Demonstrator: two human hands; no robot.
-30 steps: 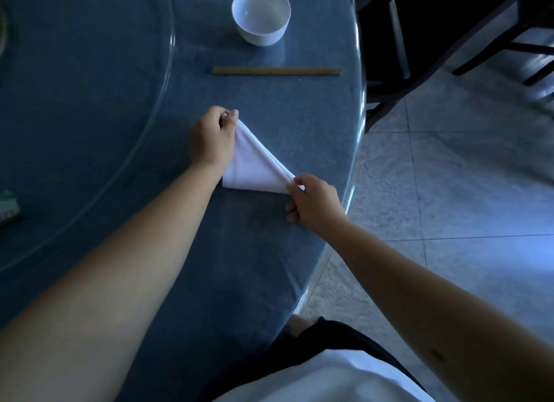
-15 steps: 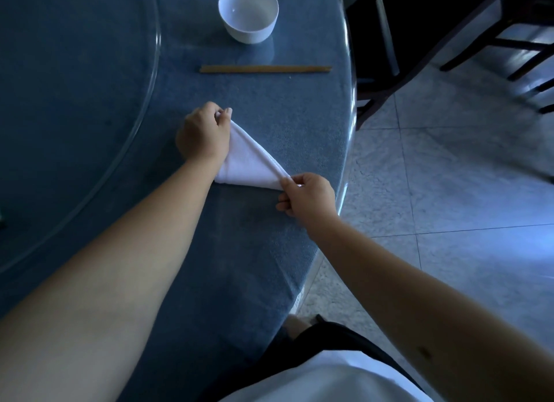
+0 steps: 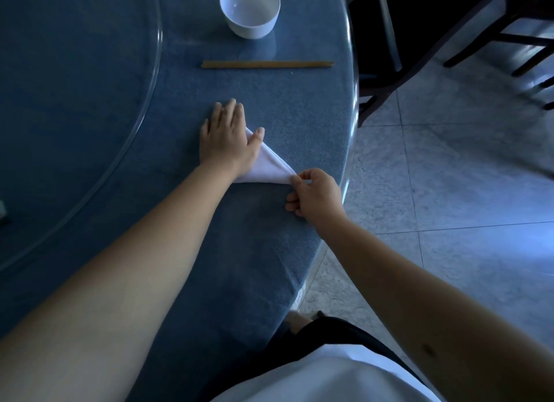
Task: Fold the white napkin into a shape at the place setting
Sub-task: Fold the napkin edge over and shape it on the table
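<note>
The white napkin (image 3: 266,166) lies folded into a narrow triangle on the blue tablecloth (image 3: 269,107), near the table's right edge. My left hand (image 3: 227,137) rests flat on the napkin's far end, fingers spread, covering much of the cloth. My right hand (image 3: 314,193) pinches the napkin's near pointed corner between thumb and forefinger.
A white bowl (image 3: 250,8) stands at the far edge of the setting, with a pair of wooden chopsticks (image 3: 266,64) lying crosswise in front of it. A glass turntable rim (image 3: 150,80) curves on the left. Dark chairs (image 3: 389,41) stand past the table on the tiled floor.
My left hand has opened from pinching the napkin's far corner to pressing flat on it. My right hand keeps its pinch on the near corner.
</note>
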